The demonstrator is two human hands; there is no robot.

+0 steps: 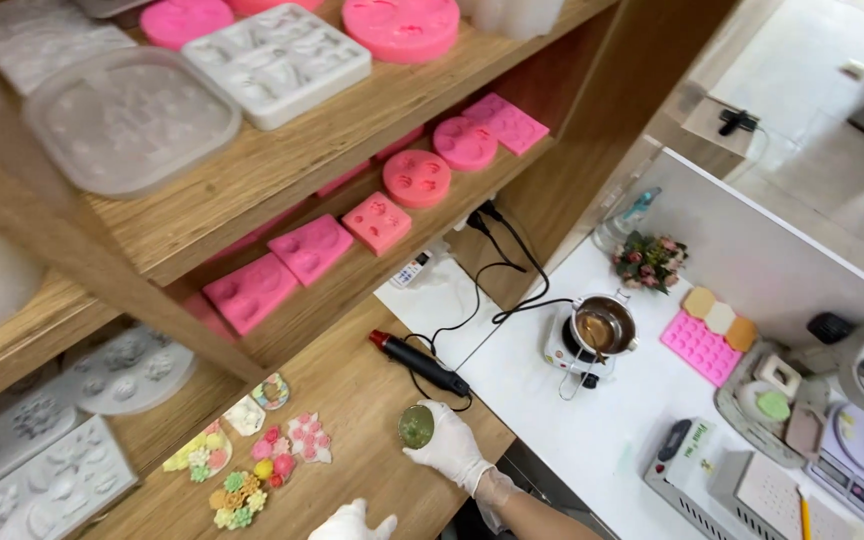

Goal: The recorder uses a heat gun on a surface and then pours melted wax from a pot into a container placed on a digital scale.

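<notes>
Round green-filled dish (416,426) sits on the wooden shelf (372,385), gripped at its right edge by the fingers (435,421) of our gloved right hand (452,447). Just beyond it we see a black heat tool (418,362); colourful flower pieces (252,470) lie to its left. Our left hand (352,522) barely shows; we cannot tell its grip.

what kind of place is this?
Probably a small craft workshop for moulded wax or soap pieces: shelves of pink silicone moulds, a small pot on a hotplate, and finished flower-shaped pieces on the wooden counter.
</notes>
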